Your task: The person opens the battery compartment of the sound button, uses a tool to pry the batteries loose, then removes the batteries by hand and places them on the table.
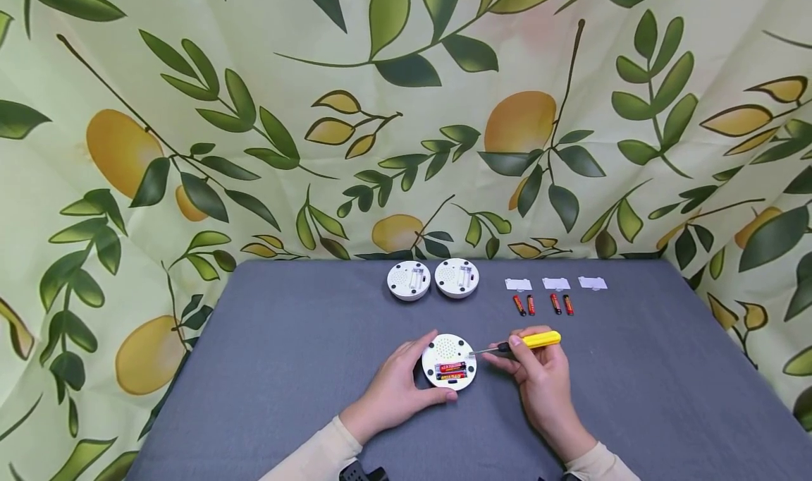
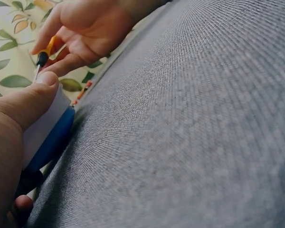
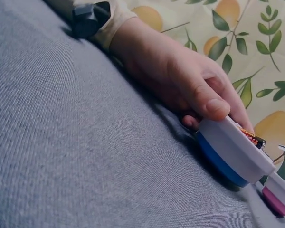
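My left hand grips a round white device by its left side, thumb at the near edge and fingers round the far edge. Its underside faces up, with a speaker grille, dark feet and an uncovered compartment that holds two red-and-black batteries. A blue lower part shows in the right wrist view. In my right hand is a screwdriver with a yellow handle, held between thumb and fingers. Its shaft points left, and the tip appears at the device's right edge; contact is unclear.
Behind stand two similar white devices, a left one and a right one, their compartments without batteries. To the right lie three white covers in a row, with several loose batteries in pairs before them. A leaf-patterned cloth hangs behind the grey table.
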`<state>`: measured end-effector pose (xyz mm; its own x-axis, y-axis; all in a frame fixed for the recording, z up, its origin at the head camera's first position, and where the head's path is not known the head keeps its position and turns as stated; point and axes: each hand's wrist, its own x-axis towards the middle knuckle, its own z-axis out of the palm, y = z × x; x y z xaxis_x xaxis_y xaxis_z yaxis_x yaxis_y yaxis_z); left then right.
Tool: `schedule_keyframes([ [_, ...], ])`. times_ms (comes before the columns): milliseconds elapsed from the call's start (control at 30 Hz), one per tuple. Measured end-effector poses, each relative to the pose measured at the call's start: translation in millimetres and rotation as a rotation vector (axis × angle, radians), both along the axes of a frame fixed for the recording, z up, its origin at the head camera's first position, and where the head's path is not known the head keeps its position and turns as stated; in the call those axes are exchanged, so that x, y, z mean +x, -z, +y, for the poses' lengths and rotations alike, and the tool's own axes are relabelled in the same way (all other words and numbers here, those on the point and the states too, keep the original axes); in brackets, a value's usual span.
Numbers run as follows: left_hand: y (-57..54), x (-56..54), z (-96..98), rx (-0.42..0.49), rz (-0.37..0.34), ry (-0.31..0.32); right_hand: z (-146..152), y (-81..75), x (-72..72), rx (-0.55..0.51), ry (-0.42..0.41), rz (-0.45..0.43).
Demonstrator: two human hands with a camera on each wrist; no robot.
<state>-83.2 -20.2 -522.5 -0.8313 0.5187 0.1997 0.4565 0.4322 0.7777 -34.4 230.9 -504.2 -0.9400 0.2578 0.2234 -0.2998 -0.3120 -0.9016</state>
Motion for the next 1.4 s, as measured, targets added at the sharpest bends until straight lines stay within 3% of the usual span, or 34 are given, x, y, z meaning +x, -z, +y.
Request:
schedule_keyframes([
  [133, -1.2, 0.7, -0.1, 0.009, 0.011, 0.013, 1.2, 0.9, -1.7, -0.019, 0.037, -0.025],
  [333, -0.5, 0.2, 0.0, -0.012, 0.062, 0.061, 3.1, 5.3, -3.3, -0.040, 0.017, -0.013],
  [1000, -1.9, 1.9, -0.2, 0.065, 0.042, 0.026, 4.1, 9.2, -3.3, -0.073, 0.023, 0.064],
  [1400, 0.0, 2.8, -4.1, 0.099, 0.117, 0.077, 2.3, 8.6, -4.3, -0.047, 0.020, 0.105],
])
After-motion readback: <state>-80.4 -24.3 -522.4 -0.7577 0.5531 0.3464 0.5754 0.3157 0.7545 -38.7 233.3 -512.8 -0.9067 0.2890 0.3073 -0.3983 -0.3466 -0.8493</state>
